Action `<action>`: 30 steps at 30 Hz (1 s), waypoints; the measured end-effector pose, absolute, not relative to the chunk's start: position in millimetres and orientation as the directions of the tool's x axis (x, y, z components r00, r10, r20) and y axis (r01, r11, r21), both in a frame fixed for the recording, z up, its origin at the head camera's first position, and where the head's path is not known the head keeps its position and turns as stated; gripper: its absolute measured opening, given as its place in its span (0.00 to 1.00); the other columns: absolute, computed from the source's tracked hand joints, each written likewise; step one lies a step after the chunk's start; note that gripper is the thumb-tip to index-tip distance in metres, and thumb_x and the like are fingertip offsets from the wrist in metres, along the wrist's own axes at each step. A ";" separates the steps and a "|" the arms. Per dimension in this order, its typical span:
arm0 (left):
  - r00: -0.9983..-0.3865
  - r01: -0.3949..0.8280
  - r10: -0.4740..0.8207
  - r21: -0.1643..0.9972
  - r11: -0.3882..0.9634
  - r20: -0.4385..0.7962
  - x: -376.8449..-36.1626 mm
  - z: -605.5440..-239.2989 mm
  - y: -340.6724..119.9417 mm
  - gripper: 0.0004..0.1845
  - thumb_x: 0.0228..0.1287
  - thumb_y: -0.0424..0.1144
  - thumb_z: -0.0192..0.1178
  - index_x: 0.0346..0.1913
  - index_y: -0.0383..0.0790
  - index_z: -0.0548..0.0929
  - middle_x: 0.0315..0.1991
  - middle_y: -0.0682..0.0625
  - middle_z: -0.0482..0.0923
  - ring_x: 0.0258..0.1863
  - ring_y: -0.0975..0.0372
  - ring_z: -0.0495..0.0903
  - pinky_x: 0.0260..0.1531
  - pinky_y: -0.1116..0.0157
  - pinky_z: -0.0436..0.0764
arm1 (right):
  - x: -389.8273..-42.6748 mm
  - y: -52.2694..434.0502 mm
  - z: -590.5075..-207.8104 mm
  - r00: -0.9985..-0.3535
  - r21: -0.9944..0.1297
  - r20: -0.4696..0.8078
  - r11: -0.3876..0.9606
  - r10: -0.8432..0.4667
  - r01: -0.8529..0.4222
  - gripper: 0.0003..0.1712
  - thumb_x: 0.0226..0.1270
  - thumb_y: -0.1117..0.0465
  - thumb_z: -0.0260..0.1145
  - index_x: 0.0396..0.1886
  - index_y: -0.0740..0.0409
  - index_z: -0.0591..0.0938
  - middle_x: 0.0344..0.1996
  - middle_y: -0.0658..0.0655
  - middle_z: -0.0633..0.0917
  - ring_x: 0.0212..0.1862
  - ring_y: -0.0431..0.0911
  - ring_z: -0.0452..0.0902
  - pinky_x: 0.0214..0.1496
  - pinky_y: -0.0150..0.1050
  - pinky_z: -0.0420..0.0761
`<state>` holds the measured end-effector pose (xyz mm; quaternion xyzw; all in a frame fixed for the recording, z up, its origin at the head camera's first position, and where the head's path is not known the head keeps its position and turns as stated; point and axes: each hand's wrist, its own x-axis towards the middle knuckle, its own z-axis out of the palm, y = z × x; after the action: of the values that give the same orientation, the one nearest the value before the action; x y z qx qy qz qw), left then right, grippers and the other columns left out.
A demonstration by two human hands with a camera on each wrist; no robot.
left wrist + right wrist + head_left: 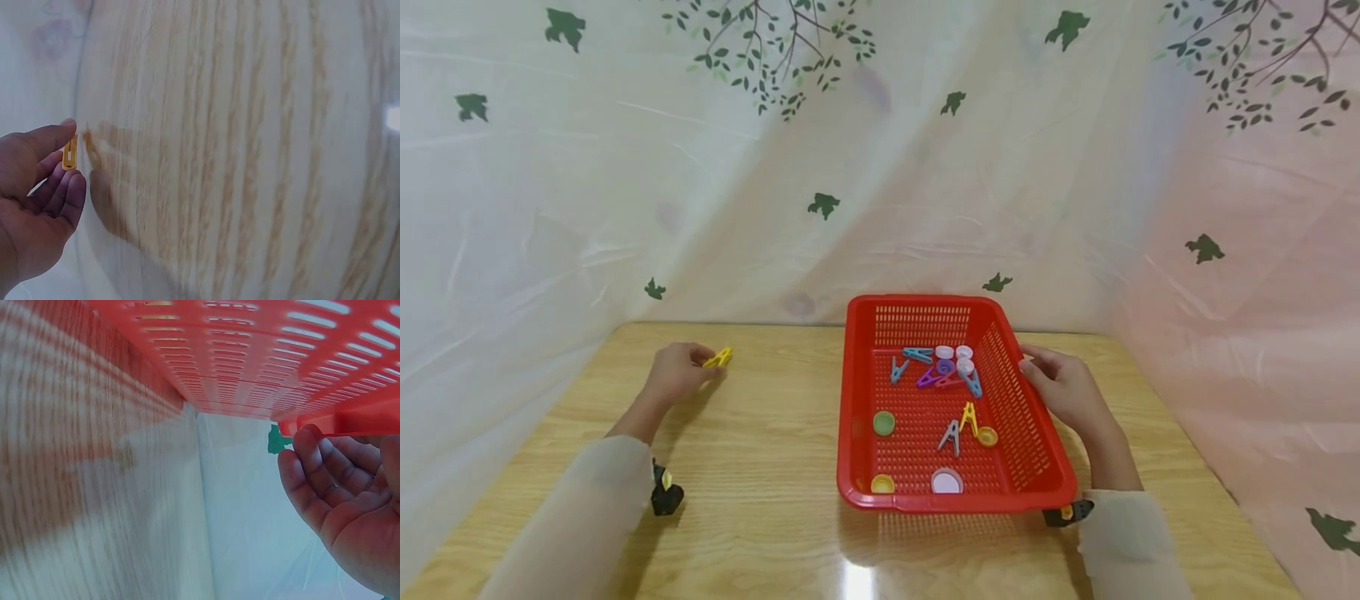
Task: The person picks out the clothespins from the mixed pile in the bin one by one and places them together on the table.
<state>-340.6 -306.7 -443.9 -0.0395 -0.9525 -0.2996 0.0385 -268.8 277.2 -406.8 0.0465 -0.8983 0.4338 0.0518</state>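
Head view: unlabelled yellow clothespin pinched by left hand.

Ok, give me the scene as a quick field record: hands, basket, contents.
left hand: pinches a yellow clothespin above the wooden table, well left of the basket
right hand: fingers rest on the right rim of the red basket
basket contents: blue, purple, pink, yellow and grey clothespins, white caps at the far end, green cap, two yellow caps, white cap near the front wall
backdrop: pale curtain with leaf print
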 end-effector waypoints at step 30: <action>-0.999 0.040 0.019 0.577 0.816 0.044 -344.7 -446.3 -307.6 0.30 0.63 0.52 0.73 0.50 0.25 0.80 0.43 0.35 0.82 0.42 0.47 0.80 0.41 0.53 0.81 | -266.2 275.7 -407.2 -0.991 -0.790 0.128 0.602 -0.021 -0.115 0.30 0.80 0.50 0.58 0.74 0.58 0.72 0.50 0.66 0.85 0.40 0.53 0.86 0.40 0.42 0.88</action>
<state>-344.7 -307.6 -446.3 -0.0155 -0.9527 -0.3031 0.0179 -266.2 275.7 -407.2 0.0381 -0.8934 0.4445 0.0529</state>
